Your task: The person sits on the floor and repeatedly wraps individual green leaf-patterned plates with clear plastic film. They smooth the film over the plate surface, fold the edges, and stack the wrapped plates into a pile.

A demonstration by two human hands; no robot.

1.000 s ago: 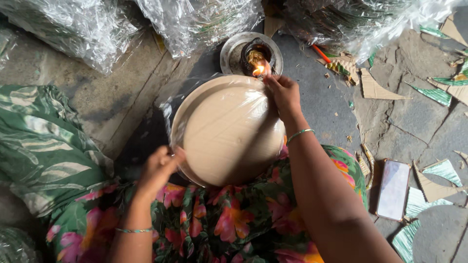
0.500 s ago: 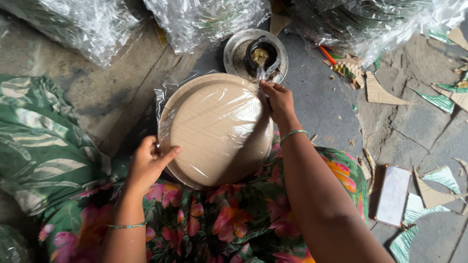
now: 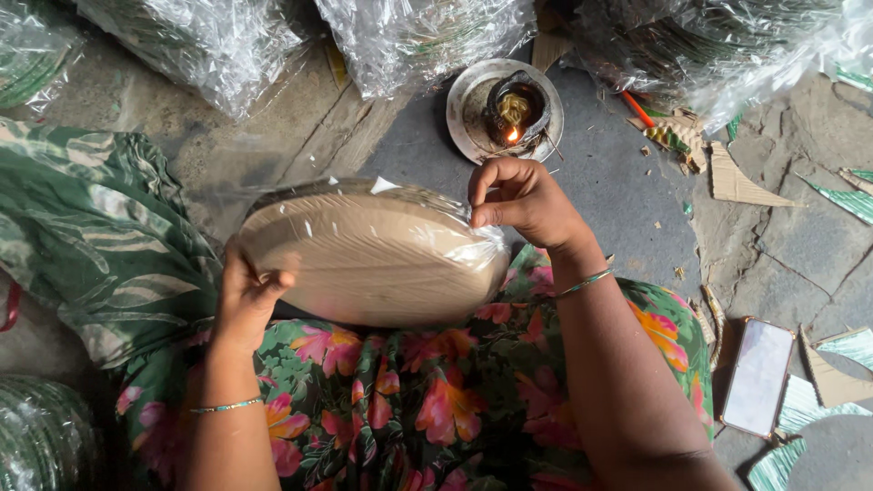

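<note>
Stack of plates (image 3: 373,259) in clear wrap rested on lap, centre. Left hand (image 3: 244,295) clasped near-left rim; right hand (image 3: 523,195) pinched wrap at far-right edge, just near lamp (image 3: 509,114). Step judged: sealing wrap. Flame close; care needed.

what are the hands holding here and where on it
Both hold a plastic-wrapped stack of round tan plates: the left hand grips its left rim, the right hand pinches the wrap at its upper right edge.
</note>
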